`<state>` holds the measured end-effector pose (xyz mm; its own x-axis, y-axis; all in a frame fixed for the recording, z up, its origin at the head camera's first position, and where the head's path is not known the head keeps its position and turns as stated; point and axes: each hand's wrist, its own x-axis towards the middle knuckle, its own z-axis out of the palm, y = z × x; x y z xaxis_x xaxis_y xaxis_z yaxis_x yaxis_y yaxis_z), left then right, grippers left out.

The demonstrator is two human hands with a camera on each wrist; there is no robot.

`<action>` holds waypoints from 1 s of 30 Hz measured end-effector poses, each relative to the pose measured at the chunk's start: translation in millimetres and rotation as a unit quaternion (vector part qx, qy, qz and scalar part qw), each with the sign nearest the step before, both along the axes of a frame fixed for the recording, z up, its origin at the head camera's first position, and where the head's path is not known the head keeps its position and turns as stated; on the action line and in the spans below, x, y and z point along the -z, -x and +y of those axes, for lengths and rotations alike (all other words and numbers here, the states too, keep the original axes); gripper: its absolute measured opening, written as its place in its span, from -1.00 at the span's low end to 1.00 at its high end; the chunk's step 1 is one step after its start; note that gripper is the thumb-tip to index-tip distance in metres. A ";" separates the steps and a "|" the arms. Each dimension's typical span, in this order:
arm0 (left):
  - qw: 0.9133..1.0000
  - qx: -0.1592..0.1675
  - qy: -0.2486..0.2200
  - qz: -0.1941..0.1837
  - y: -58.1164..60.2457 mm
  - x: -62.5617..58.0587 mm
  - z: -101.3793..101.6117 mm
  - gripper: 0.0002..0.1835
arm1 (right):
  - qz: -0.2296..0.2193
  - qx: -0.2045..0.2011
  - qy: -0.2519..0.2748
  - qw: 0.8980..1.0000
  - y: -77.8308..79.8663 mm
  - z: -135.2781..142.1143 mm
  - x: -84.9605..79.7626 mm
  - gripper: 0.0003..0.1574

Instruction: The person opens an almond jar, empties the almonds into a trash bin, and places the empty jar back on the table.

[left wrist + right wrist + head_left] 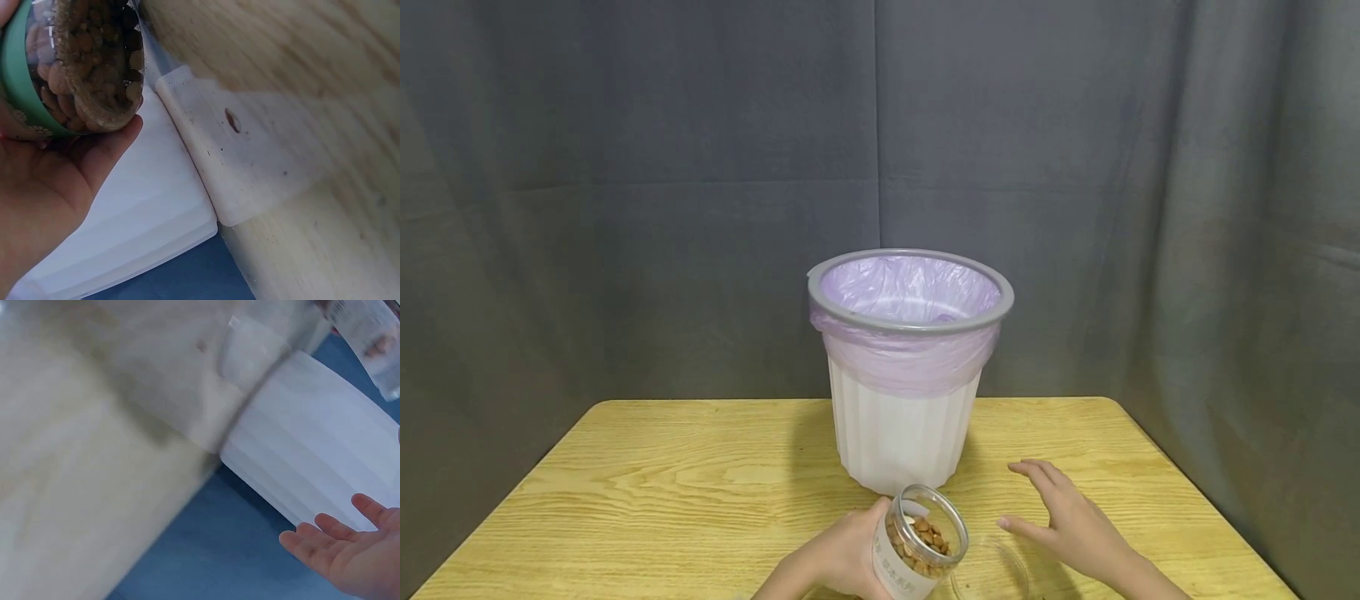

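Note:
My left hand (850, 550) grips a clear jar (917, 546) around its labelled side. The jar is tilted and has no lid on its mouth. Brown almond-like nuts (94, 50) fill its lower part; in the left wrist view they show through the base. My right hand (1078, 525) is held above the table at the right, holding nothing, its fingers spread and thumb apart. Nearly under it lies a clear round lid (992, 575) on the tabletop. In the right wrist view the relaxed fingers (312, 547) of that hand overlap the white bin.
A white ribbed bin (902, 433) with a grey rim stands behind the jar on the wooden table (662, 483). A purple bag (910, 358) lines it and folds over its outside. One small brown piece (232, 120) lies on the tabletop. Grey curtains (700, 208) enclose the back and sides.

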<state>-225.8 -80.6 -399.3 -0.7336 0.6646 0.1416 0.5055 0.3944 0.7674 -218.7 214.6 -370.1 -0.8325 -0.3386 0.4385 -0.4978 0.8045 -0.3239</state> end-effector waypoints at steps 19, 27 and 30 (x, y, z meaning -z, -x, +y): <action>1.000 0.008 0.001 0.028 -1.9 0.8 0.5 -0.14 | 0.022 0.003 0.025 0.999 19.7 3.6 -50.8 -0.24; 1.000 0.000 0.004 0.014 -4.8 -1.3 0.8 -0.17 | 0.041 -0.001 0.022 0.999 29.8 4.1 -68.7 -0.20; 1.000 0.002 -0.002 0.009 -4.6 -0.6 1.1 -0.18 | 0.048 0.000 0.018 0.999 32.9 4.8 -74.5 -0.18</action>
<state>-221.1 -79.5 -398.7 -0.7277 0.6675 0.1580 0.5215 0.3887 0.7596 -251.5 219.5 -295.6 -0.7857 -0.3220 0.5282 -0.5287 0.7929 -0.3030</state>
